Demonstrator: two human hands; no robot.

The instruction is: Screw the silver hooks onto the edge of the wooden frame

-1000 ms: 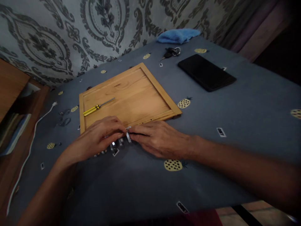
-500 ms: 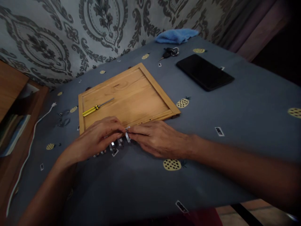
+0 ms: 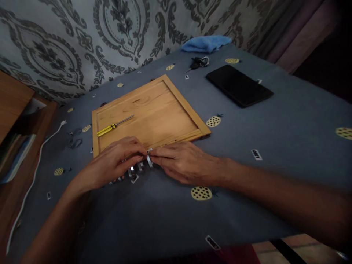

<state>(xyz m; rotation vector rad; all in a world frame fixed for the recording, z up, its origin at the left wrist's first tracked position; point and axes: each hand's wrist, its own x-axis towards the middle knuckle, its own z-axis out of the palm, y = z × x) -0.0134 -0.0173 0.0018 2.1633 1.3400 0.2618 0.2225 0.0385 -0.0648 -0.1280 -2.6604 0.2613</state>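
A framed wooden board [image 3: 154,110] lies flat on the cloth-covered table, with small dark holes along its near edge. On that edge, my left hand [image 3: 118,157] and my right hand [image 3: 187,161] meet fingertip to fingertip. Both are closed in a pinch around a small silver metal hook [image 3: 149,161], whose curved part hangs toward me; its upper end is partly hidden by fingers. More curved metal hooks [image 3: 132,172] show in a row below my left hand. A yellow-handled screwdriver [image 3: 111,127] rests on the board's left part.
A black tablet or large phone [image 3: 239,86] lies to the right, with keys [image 3: 198,63] and a blue cloth [image 3: 206,44] farther back. At left, a white cable [image 3: 38,161] runs beside a wooden shelf [image 3: 16,99] holding books. A patterned curtain hangs behind the table.
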